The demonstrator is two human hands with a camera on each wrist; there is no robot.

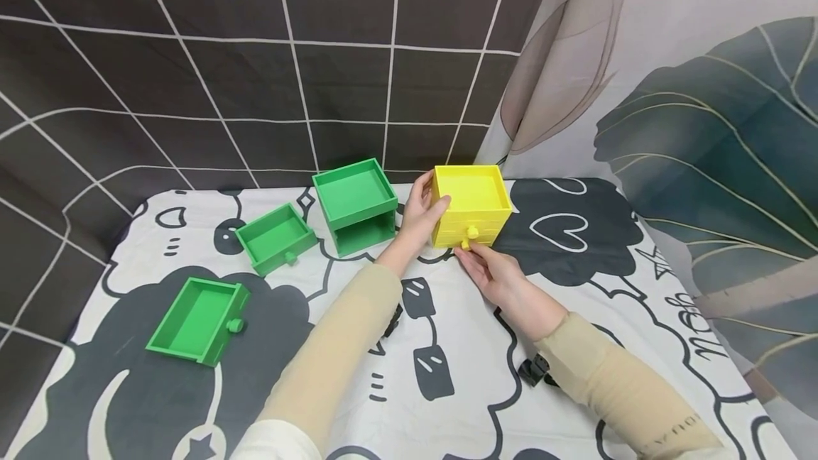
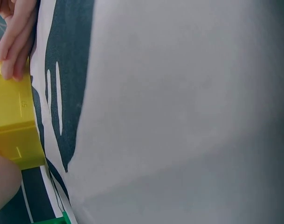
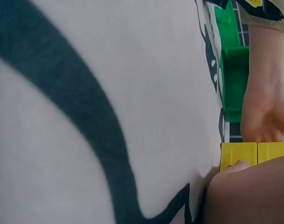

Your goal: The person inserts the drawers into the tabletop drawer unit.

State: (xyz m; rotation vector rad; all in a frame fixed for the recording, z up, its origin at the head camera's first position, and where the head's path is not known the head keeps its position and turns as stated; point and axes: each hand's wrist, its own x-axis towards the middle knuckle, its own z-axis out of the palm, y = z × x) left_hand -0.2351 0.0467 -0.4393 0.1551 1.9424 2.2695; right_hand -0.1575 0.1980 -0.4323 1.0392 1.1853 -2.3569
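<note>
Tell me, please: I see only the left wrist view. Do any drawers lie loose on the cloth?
Observer: Yes, two green drawers lie on the cloth, to the left of a green box.
Operator: Thank you. Does the green box have some opening in its front?
Observer: Yes, an open gap shows under its top part.
Operator: And how is the top of the yellow box?
Observer: It is a shallow open tray with a raised rim.

Yellow box (image 1: 471, 209) stands upright; recessed top, two front knobs (image 1: 473, 232).
</note>
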